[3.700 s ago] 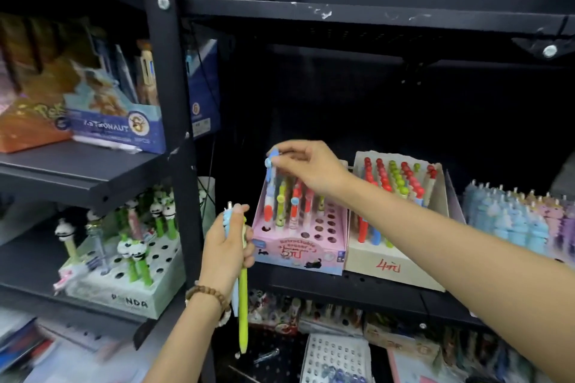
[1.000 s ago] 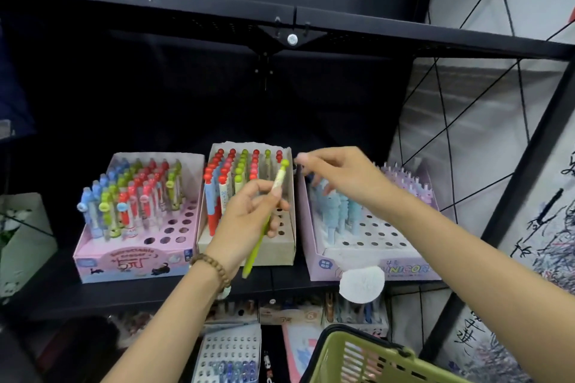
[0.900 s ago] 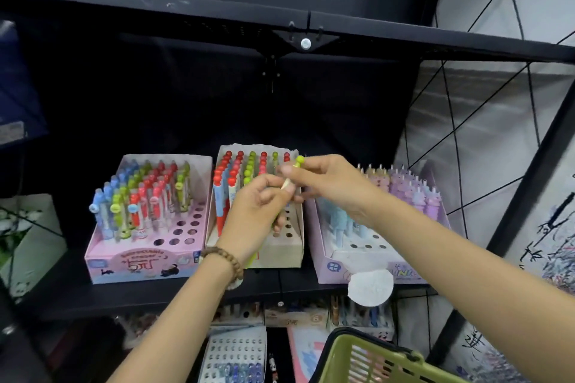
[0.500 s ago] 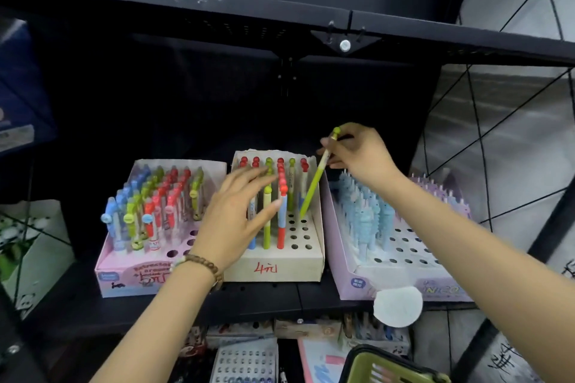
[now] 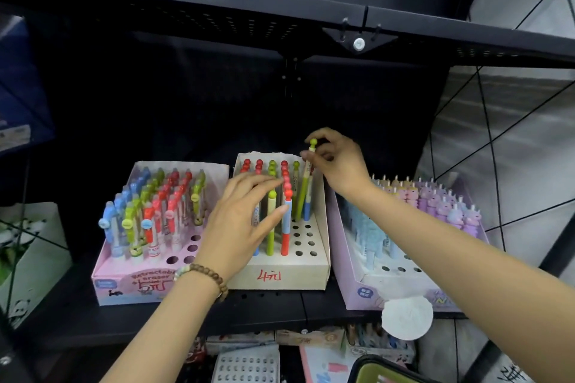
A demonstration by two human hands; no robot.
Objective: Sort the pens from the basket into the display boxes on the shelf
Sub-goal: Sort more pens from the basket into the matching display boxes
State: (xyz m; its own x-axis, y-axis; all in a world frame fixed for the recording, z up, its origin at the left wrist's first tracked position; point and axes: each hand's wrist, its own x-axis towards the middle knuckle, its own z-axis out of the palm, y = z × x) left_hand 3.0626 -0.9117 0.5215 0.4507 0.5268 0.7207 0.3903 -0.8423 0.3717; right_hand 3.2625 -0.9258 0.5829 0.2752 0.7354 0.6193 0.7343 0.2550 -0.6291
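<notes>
Pen (image 5: 302, 194) likely handling light, stiff, slick | right grip (image 5: 339, 162) pinching it just under cap knob (image 5: 313, 142) | left grip (image 5: 245, 214) lying spread across neighbouring pens (image 5: 271, 227), below-left, in middle box (image 5: 280, 278)

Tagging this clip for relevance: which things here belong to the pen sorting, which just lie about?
Job: green ball-topped pen, pinched by right hand; beige cardboard display box; left hand at its pens; olive plastic basket.
Idle: pale panda-print box; round white paper tag.
</notes>
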